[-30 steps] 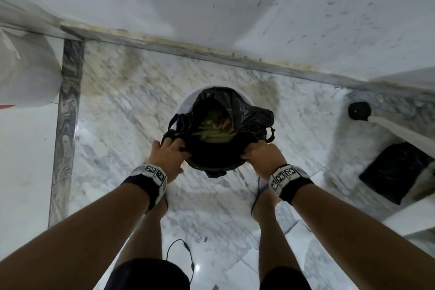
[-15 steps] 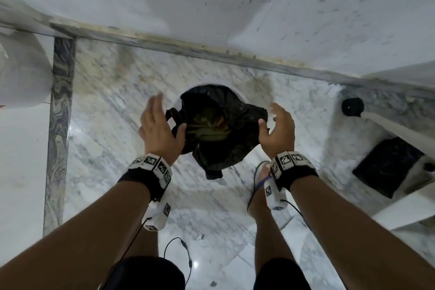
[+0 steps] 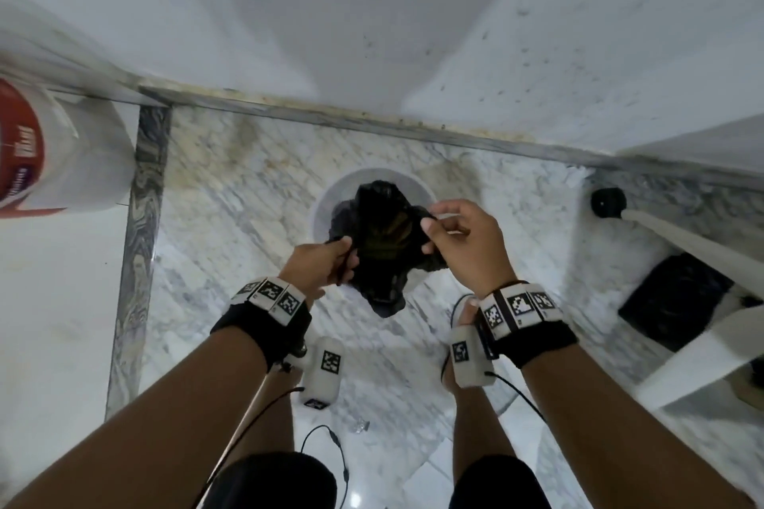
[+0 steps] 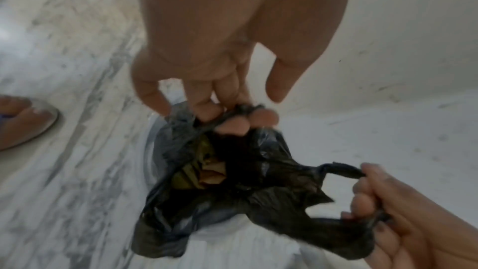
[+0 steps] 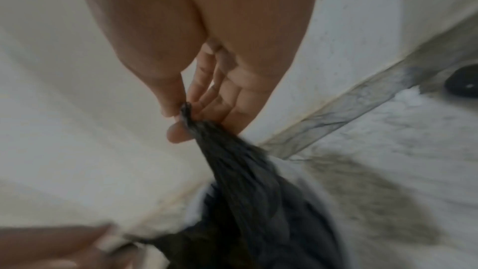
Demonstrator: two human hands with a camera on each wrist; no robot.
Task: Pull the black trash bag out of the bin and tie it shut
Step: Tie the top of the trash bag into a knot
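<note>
- Head view sets the scene from the biggest thing down: the marble floor (image 3: pixel 231 194) carries the white bin (image 3: pixel 326 198), and the black trash bag (image 3: pixel 384 236) hangs over the bin's mouth, between the two grips, its lower part seemingly inside the bin.
- Step in hand, as I judge it: the lift out of the bin is starting and the tie has not begun. The bag's mouth gapes between the grips, with greenish-brown waste (image 4: pixel 199 173) showing inside.
- Left hand (image 3: pixel 318 264) holds narrow: thumb and fingers pinch a gathered handle loop at the bag's near-left edge, the plastic running away from that grip toward the bin.
- Right hand (image 3: pixel 463 248) pinches the opposite handle strip (image 5: pixel 186 116) between thumb and fingertips; the remaining fingers sit looser above the pinch.
- Next move, I judge, calls for raising both grips together until the bag's bottom clears the rim, then bringing the two handles across each other to knot them; uneven pull could tear the thin plastic or spill the waste.
- Against half a second earlier: both hands were open and spread beside the bag, touching nothing; now each pinches a handle and the mouth is drawn narrower. A second earlier, they gripped the bag's near rim.
</note>
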